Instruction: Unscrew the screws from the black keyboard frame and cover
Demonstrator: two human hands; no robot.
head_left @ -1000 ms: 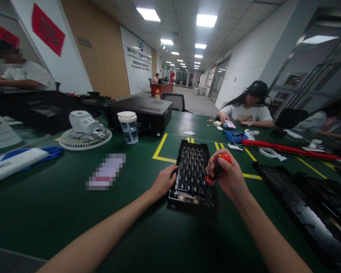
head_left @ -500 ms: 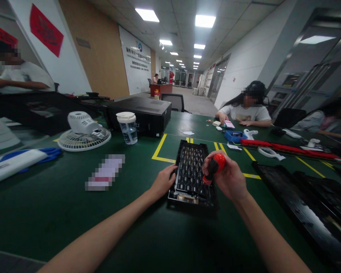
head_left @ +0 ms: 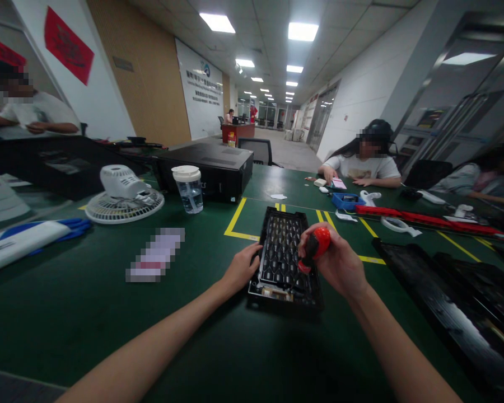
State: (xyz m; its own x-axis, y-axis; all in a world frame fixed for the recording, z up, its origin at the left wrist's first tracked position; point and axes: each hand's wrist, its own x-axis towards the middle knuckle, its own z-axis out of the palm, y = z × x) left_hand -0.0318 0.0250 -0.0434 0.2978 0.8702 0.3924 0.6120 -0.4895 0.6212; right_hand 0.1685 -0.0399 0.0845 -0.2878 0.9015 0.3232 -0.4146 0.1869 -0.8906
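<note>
A black rectangular part (head_left: 282, 246) with rows of rounded cells lies lengthwise before me on the green table. Its near end shows a pale strip with small fittings. My left hand (head_left: 241, 268) grips the part's left edge, with the thumb and fingers at the frame. My right hand (head_left: 340, 260) is wrapped around a stubby red-and-black screwdriver (head_left: 321, 242), held tilted over the right side of the part. The screwdriver's tip cannot be made out against the dark cells.
A cup of water (head_left: 189, 190), a fan head (head_left: 126, 198) and a black case (head_left: 210, 168) stand at the back left. A pixelated sheet (head_left: 156, 254) lies left. Long black panels (head_left: 441, 308) occupy the right. Across the table sits a person (head_left: 365, 162) beside a blue tray (head_left: 345, 201).
The screwdriver has turned slightly and shifted a little left in my right hand. My left hand and the black part stay put. A person at far left has moved their arms.
</note>
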